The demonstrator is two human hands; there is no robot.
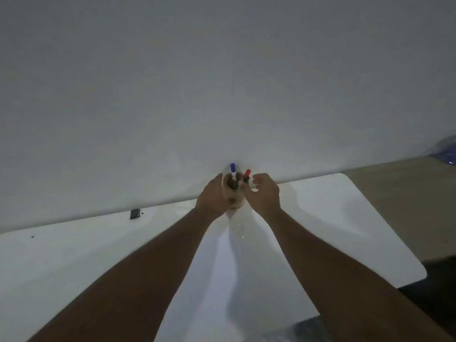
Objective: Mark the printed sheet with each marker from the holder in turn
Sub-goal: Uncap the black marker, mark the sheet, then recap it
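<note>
A light wooden holder (234,196) stands at the far edge of the white table (74,255), against the wall. A blue-capped marker (233,170) and a red-capped marker (246,175) stick up out of it. My left hand (212,196) is wrapped around the holder's left side. My right hand (265,193) hovers just right of the holder with fingers curled and apart, close to the red marker but not holding it. No printed sheet is clear to see; the surface between my forearms looks plain white.
A grey wall (222,82) rises right behind the holder. A small dark clip (135,214) sits at the table's back edge to the left. The table's rounded right corner (419,270) borders a beige floor, with a bluish plastic item (446,150) at far right.
</note>
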